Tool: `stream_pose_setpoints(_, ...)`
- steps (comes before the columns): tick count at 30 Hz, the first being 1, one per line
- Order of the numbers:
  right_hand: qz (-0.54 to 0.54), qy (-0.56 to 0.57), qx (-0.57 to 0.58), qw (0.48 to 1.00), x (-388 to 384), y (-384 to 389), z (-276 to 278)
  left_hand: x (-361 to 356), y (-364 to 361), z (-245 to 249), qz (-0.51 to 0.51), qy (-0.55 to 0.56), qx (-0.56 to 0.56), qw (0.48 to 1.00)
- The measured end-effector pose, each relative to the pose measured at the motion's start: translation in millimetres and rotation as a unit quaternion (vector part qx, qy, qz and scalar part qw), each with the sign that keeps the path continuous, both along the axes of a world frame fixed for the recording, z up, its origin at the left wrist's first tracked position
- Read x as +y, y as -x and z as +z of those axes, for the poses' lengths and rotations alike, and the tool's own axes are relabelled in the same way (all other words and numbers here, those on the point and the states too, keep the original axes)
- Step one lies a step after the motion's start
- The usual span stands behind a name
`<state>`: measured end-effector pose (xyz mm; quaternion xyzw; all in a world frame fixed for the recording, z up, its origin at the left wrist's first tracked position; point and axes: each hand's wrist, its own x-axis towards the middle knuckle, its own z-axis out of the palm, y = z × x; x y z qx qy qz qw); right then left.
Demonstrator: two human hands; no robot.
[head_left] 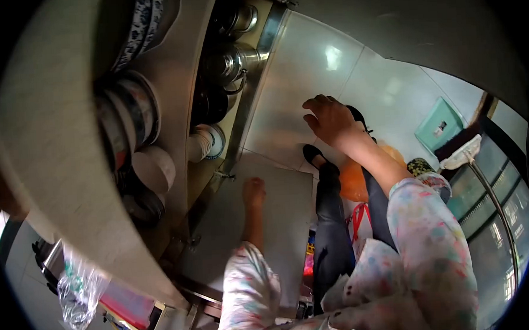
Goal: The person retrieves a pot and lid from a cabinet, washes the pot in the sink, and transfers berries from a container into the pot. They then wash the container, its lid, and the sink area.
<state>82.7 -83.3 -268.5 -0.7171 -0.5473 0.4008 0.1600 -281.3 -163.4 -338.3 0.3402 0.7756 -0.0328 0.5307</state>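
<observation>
My right hand (331,122) hangs in the air above the tiled floor. Its fingers are loosely bent with the thumb apart, and it holds nothing that I can see. In front of an opened grey cabinet door (284,205) is my left hand (254,193). Dim and blurred, its fingers do not show clearly, nor whether they touch the door. Inside the cabinet, left of that hand, stand a stack of small bowls (201,143), a plate (217,141) and a metal pot with a lid (227,63).
On an upper shelf at left are stacked bowls (153,168) and plates (141,105). A second grey door (447,21) spans the top right. A green dustpan (440,125), a mop (462,153) and an orange bag (354,182) are on the right. A clear plastic bag (78,297) hangs lower left.
</observation>
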Motion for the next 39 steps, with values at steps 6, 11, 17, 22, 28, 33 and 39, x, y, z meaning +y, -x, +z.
stream_pose_setpoints(6, 0.069, 0.074, 0.061, 0.993, -2.6, 61.6, -117.0, 117.9, -32.6, -29.4, 0.224, -0.168, -0.021, 0.96)
stream_pose_setpoints(11, 0.036, 0.08, 0.136, 0.987, -28.7, 81.8, -158.9, 140.8, -6.4, -99.7, 0.359, -0.163, -0.122, 0.911)
stream_pose_setpoints(17, 0.065, 0.13, 0.121, 0.982, -70.3, 35.2, -190.5, 184.5, -29.9, -141.7, 0.519, -0.154, -0.159, 0.825)
stream_pose_setpoints(22, 0.071, 0.166, 0.008, 0.984, -90.8, -28.4, -208.4, 199.3, -7.9, -172.6, 0.507, -0.178, -0.203, 0.819)
stream_pose_setpoints(28, 0.013, 0.17, 0.043, 0.984, -77.7, -33.7, -214.1, 158.7, 19.0, -166.8, 0.532, -0.117, -0.136, 0.827)
stream_pose_setpoints(33, -0.089, 0.049, 0.248, 0.963, -3.6, 31.1, -203.9, 155.3, 61.7, -165.0, 0.449, -0.291, 0.046, 0.844)
stream_pose_setpoints(39, -0.179, 0.033, 0.512, 0.839, 94.2, 104.1, -189.3, 217.0, 56.2, -158.1, 0.578, -0.177, -0.258, 0.754)
